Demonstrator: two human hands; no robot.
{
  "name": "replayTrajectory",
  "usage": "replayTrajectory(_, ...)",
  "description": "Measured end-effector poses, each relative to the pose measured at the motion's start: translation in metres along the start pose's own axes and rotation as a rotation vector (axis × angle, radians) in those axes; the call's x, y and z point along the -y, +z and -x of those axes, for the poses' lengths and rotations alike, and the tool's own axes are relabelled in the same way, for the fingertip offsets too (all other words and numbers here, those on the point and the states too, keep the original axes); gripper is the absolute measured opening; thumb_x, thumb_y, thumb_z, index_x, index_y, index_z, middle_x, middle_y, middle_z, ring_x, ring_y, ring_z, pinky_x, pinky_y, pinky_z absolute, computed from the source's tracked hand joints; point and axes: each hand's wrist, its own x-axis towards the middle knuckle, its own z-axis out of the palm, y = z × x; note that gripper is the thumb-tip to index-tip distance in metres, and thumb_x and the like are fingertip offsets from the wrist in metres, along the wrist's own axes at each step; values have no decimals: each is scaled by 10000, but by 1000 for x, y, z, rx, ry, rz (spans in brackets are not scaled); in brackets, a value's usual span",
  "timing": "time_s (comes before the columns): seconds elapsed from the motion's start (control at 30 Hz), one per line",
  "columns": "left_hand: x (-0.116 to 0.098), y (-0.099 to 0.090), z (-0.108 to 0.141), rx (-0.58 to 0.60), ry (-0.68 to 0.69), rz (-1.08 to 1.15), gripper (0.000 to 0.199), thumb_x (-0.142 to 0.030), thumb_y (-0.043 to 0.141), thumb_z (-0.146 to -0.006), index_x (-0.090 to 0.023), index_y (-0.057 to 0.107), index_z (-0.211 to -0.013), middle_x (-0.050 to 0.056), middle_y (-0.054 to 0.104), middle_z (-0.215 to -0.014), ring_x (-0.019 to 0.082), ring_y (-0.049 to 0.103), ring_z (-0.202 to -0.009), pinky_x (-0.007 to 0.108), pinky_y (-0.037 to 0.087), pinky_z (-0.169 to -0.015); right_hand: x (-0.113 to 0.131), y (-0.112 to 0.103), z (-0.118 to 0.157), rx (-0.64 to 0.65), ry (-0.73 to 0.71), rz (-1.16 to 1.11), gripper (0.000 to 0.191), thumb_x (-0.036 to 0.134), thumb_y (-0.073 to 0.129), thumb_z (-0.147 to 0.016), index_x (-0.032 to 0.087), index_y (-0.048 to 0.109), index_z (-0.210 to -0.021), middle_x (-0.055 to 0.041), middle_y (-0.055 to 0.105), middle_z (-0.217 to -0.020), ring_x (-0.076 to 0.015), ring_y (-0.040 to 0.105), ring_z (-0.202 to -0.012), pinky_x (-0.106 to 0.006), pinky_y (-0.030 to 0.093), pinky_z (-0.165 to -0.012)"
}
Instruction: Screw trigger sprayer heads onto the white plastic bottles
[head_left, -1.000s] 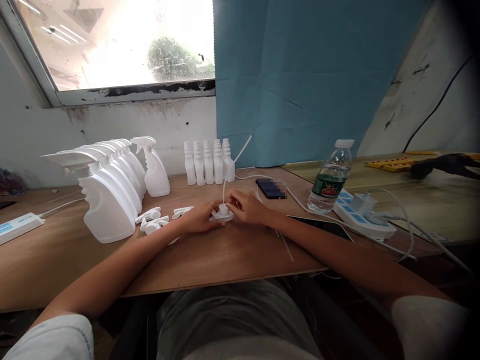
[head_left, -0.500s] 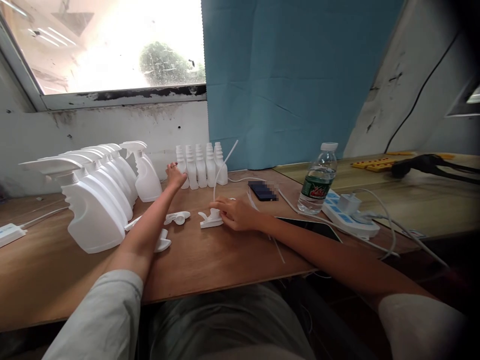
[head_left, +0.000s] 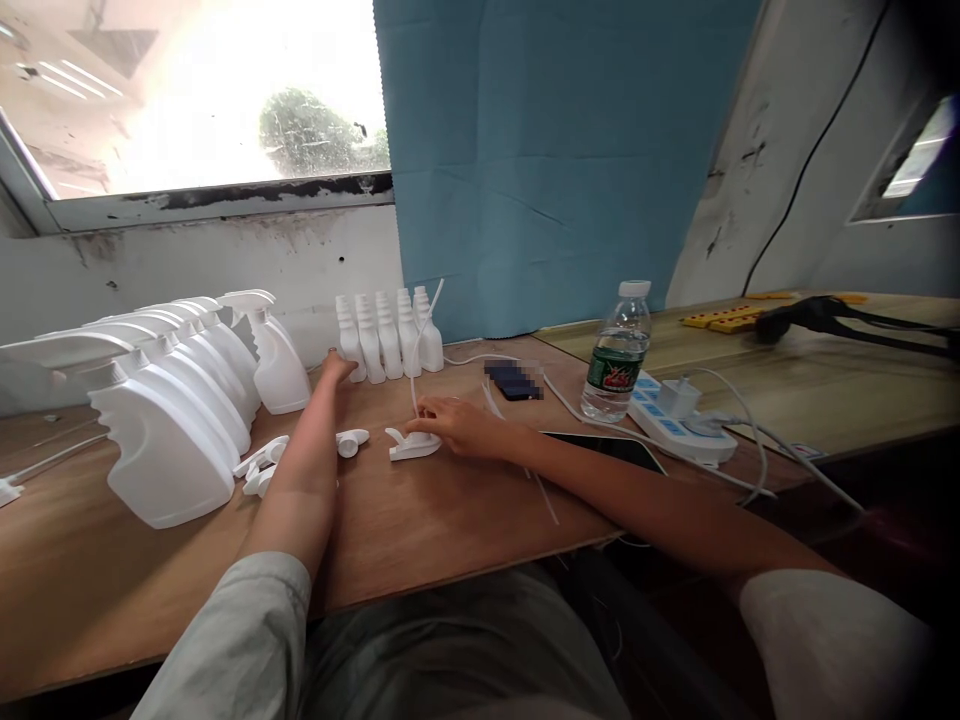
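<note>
likely feather-light hollow plastic that tips easily, the small white bottle at the near end of the back row meets the left hand, fingers curling toward its waist, while the right hand pinches the trigger sprayer head flat on the table.

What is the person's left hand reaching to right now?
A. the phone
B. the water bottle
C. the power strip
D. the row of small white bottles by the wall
D: the left hand is stretched out to the leftmost of the small bottles standing by the wall, while the right hand rests on a spray head on the table.
</note>
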Motion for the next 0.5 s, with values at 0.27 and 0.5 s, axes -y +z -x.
replayTrajectory(0.27,-15,-1,-3,-44,52,17,724,-248,784,-697,-74,445,-1312,275,562,-1311,374,549,-1235,422,485,-958,1,0,-1,-22,0,33,407,35,454,-871,242,628,-1176,-76,541,-1037,-176,523,-853,-289,432,-773)
replayTrajectory(0.5,-26,-23,7,-104,5,-3,490,-187,760,-626,-102,611,-1086,278,630,-1158,443,631,-1053,508,558,-714,3,-14,-4,-131,-21,146,330,81,428,-926,221,625,-1151,-87,599,-984,-190,553,-833,-318,430,-771)
